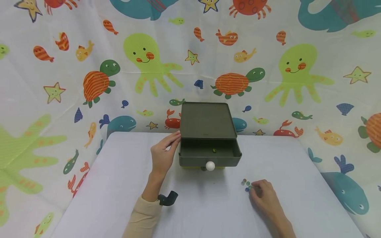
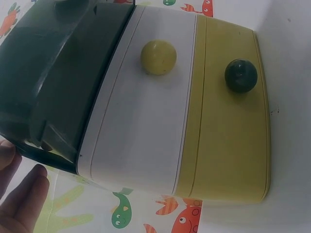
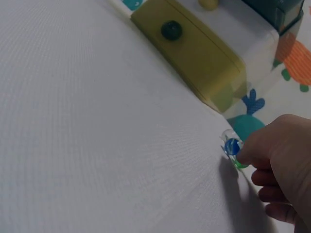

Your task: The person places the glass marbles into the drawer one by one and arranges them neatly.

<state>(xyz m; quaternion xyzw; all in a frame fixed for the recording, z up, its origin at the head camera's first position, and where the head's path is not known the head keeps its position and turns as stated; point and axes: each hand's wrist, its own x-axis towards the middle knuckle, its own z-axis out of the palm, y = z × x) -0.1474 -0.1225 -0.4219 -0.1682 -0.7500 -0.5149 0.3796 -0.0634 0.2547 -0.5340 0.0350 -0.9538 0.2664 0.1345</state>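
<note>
On the white bench, my left grip, fingers extended, likely steadies the central cabinet; lower right, my right grip meets marbles, whether pinching I can't tell.

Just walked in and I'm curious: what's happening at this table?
A person's left grip touches the side of the small cabinet, whose top drawer stands open with a small green item inside. Their right grip is at a cluster of glassy beads on the white table; whether it pinches one is unclear.
</note>
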